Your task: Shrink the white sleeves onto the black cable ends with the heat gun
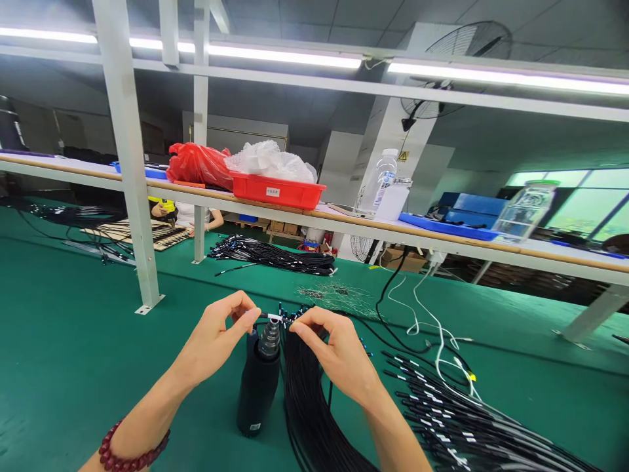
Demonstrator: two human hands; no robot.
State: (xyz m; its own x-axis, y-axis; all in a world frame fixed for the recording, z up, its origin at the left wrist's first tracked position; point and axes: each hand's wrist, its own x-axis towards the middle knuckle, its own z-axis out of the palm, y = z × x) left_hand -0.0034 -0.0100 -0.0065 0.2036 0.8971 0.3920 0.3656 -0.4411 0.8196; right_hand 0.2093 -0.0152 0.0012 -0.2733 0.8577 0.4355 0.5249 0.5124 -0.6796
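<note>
A black cable with a white label (274, 317) is stretched level between my two hands. My left hand (221, 334) pinches its left end between thumb and fingers. My right hand (339, 351) pinches it on the other side, its fingertips partly covering the cable there. Just below the label is the metal nozzle of a black heat gun (259, 387), which stands upright on the green table; whether the cable touches the nozzle I cannot tell. Right behind it, a thick bundle of black cables (312, 400) runs down toward the front edge, its bluish tips partly hidden by my right hand.
More labelled cables (442, 406) lie at right, another bundle (275, 255) behind. Wire scraps (339, 293) and white cords (437, 328) are on the table. A shelf (354, 226) on posts crosses above, bearing a red bin (275, 190). Someone's hands show beyond it at left.
</note>
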